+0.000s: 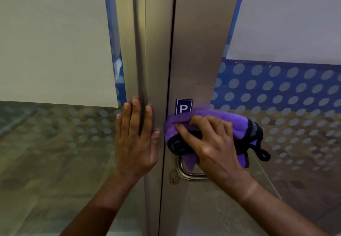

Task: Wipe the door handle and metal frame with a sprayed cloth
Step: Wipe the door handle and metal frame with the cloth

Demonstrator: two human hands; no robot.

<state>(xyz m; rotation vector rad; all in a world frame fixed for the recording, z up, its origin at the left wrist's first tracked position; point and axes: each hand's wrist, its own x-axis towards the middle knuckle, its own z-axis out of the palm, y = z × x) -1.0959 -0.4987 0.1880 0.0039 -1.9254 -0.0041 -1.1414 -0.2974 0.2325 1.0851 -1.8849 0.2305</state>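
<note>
A brushed metal door frame (pixel 195 42) runs up the middle of the view, split by a dark vertical gap. My right hand (pixel 212 143) presses a folded purple cloth (pixel 217 123) with black trim against the right-hand metal panel, just above the steel door handle (pixel 186 174). The cloth covers the handle's upper part and the lower edge of a small blue "P" sticker (pixel 184 106). A keyhole (pixel 174 178) sits below the handle's left end. My left hand (pixel 136 138) lies flat, fingers spread, on the left metal post (pixel 140 51).
Glass panels with frosted dots and blue bands flank the frame on both sides (pixel 286 92). Pale paper sheets cover the upper glass at left (pixel 55 42) and right (pixel 287 20). A floor shows through the lower glass.
</note>
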